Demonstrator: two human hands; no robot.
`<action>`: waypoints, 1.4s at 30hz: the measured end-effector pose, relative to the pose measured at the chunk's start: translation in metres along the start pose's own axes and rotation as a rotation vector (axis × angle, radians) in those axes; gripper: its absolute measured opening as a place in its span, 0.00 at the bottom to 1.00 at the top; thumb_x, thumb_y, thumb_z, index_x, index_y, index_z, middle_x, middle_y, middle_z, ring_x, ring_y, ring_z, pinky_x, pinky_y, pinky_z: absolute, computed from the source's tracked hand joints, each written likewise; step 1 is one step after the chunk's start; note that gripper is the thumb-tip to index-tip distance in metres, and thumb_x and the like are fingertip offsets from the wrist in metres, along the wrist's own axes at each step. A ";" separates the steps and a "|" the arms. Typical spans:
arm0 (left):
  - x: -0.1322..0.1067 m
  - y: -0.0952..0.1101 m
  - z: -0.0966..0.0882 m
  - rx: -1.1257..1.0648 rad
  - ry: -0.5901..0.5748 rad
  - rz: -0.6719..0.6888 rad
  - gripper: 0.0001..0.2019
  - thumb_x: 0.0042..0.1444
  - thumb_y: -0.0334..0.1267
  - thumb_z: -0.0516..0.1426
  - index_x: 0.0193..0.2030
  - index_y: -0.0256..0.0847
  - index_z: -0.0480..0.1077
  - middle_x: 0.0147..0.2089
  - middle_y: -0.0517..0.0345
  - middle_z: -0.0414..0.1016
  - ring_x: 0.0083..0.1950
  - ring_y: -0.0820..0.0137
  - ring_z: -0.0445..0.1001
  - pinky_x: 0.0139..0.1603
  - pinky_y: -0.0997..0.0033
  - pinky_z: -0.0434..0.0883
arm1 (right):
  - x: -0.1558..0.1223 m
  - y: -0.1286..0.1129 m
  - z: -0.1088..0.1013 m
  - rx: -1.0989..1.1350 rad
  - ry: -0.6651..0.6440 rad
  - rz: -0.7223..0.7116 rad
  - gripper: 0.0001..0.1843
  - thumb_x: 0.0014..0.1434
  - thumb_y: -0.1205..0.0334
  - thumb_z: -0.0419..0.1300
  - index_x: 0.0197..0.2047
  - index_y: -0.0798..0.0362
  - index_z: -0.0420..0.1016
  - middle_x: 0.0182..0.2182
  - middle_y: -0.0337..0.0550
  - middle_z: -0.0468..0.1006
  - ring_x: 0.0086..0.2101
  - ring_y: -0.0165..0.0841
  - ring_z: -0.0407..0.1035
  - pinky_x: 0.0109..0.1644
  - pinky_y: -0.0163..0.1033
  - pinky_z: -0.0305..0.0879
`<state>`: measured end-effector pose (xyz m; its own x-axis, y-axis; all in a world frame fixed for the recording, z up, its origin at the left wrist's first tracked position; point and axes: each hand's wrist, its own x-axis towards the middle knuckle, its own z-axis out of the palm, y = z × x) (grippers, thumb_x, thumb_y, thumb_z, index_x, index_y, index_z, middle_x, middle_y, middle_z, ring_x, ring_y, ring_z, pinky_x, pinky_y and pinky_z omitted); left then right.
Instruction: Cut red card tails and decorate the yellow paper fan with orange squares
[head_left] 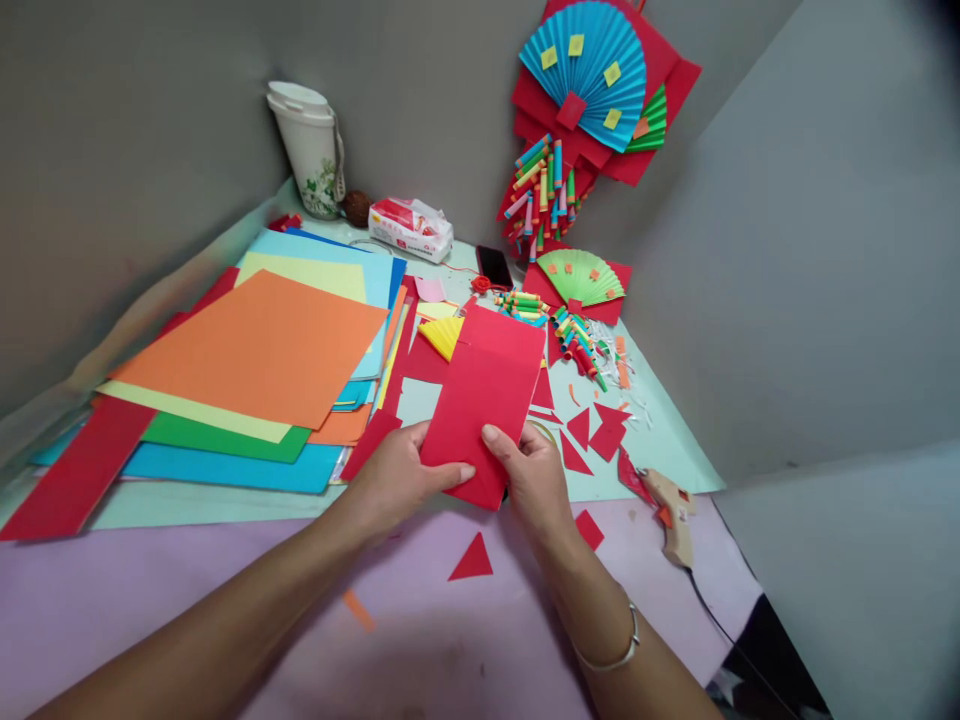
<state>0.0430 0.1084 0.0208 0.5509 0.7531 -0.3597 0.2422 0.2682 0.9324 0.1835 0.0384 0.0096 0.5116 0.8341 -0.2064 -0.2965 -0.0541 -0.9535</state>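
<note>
At the far left of the surface (150, 620), a long red strip (75, 470) lies under a loose stack of coloured sheets (255, 400), with an orange sheet (262, 345) on top and green, blue and pale yellow ones showing beneath. Behind the stack, against the grey wall, stands a white lidded cup (309, 150), and just right of it lies a tissue pack (411, 228).

The left hand (397, 475) pinches the lower left edge of a red paper sheet (484, 395), thumb on top, its grip closed on the paper. The sheet is held just above the surface, tilted slightly, its far end reaching towards a small yellow pleated fan (442, 335). The right hand (536, 475) holds the same sheet at its lower right edge, thumb pressed on top, grip closed on the paper; a thin bracelet (619, 655) circles that wrist.

Below the hands lies a red triangle (472, 560). A dark phone (495, 266) rests further back. To the right, more red offcuts (596, 432) are scattered near rolled paper tubes (577, 340) and a green fan (580, 277). A glue gun (675, 510) lies near the right edge, and a large blue fan decoration (589, 70) hangs on the wall.
</note>
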 end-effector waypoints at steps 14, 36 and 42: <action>-0.005 0.008 0.000 0.079 -0.029 -0.029 0.17 0.47 0.42 0.65 0.44 0.42 0.75 0.36 0.56 0.85 0.32 0.60 0.82 0.30 0.66 0.74 | -0.007 0.007 0.004 0.089 0.008 -0.033 0.17 0.52 0.53 0.71 0.41 0.55 0.83 0.36 0.47 0.85 0.35 0.41 0.79 0.42 0.45 0.75; 0.010 0.003 -0.026 0.106 -0.205 0.032 0.14 0.44 0.36 0.66 0.40 0.46 0.80 0.46 0.54 0.84 0.52 0.56 0.79 0.45 0.69 0.74 | 0.014 -0.011 -0.014 0.112 0.118 0.010 0.21 0.51 0.46 0.70 0.40 0.51 0.74 0.21 0.36 0.80 0.19 0.31 0.71 0.24 0.35 0.69; 0.000 0.016 -0.031 -0.189 -0.270 0.028 0.22 0.48 0.42 0.67 0.52 0.47 0.78 0.56 0.50 0.80 0.58 0.54 0.76 0.53 0.64 0.74 | 0.004 -0.013 -0.009 -0.098 0.014 0.017 0.19 0.55 0.46 0.66 0.43 0.51 0.76 0.19 0.34 0.78 0.19 0.31 0.71 0.21 0.32 0.65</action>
<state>0.0220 0.1311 0.0365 0.7530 0.5821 -0.3068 0.0854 0.3759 0.9227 0.1967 0.0372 0.0196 0.5187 0.8248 -0.2251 -0.2252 -0.1221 -0.9666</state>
